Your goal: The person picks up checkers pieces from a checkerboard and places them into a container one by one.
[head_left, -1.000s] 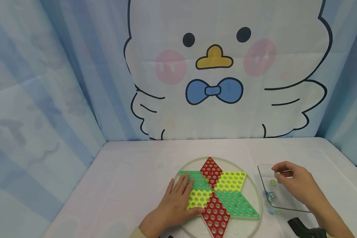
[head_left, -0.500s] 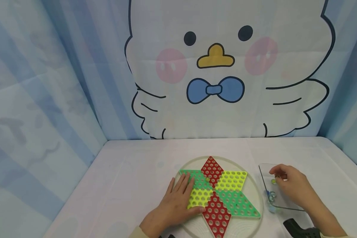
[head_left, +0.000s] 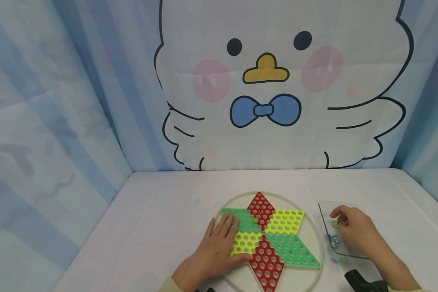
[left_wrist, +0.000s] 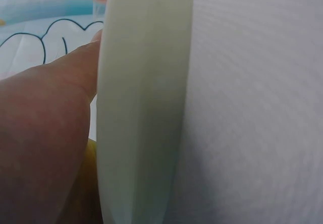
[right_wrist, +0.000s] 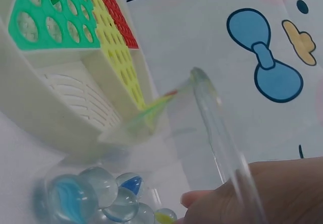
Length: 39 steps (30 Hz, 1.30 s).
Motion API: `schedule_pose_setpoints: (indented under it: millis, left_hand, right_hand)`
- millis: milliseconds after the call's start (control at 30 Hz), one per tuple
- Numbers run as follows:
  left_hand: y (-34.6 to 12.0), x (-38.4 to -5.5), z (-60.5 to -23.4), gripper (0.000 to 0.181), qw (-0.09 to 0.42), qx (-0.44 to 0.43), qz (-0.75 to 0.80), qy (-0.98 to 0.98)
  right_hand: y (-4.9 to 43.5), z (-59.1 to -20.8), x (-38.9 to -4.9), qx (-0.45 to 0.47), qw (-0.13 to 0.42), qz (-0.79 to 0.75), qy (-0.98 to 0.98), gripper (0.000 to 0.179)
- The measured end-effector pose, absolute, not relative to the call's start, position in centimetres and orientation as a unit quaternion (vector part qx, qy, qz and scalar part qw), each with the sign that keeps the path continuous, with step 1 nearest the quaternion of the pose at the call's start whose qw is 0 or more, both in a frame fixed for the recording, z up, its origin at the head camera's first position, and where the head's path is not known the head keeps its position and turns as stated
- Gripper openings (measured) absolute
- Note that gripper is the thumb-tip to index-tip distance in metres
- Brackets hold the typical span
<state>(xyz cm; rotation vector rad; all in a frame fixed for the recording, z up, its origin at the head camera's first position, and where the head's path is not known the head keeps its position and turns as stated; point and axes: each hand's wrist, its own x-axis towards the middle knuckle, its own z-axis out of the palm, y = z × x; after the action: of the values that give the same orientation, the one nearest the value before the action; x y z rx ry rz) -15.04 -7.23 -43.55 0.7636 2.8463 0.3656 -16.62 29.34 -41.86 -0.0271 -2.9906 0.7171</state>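
Note:
My left hand (head_left: pixel 219 247) lies flat with spread fingers on the left side of a round Chinese checkers board (head_left: pixel 315 227). Its thumb reaches the red lower point of the star, and the board's pale rim (left_wrist: pixel 141 103) fills much of the left wrist view. One yellow-green marble (head_left: pixel 255 220) sits in a hole at the upper left. My right hand (head_left: pixel 357 229) reaches into a clear plastic box (head_left: pixel 325 219) with its fingers bent, right beside a yellow marble (right_wrist: pixel 165 216). Whether it pinches a marble, I cannot tell. Several clear and blue marbles (right_wrist: pixel 73 199) lie in the box.
A white tablecloth (head_left: pixel 160 211) covers the table. Behind it hangs a curtain (head_left: pixel 208 142) with a cartoon bird. A black wrist strap (head_left: pixel 365 282) is on the right forearm. The box stands a little right of the board.
My right hand has moved left and lower in the box, closer to the yellow marble. The left hand has stayed on the board, and the view has shifted slightly.

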Motion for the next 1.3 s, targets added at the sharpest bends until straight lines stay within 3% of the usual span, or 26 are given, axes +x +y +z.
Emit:
schedule_pose_setpoints:
  millis: [567,1300]
  left_hand:
    - [-7.3,-15.0,-43.7,0.097,0.078,0.262,0.112,0.955]
    - [-7.1,-15.1,-43.7,0.097,0.081,0.256,0.107,0.957]
  right_hand:
    - [28.7,-41.7,-16.6,-0.020,-0.008,0.228,-0.973,0.028]
    - [28.4,-39.8,-15.3,-0.008,0.117,0.274,-0.955,0.024]
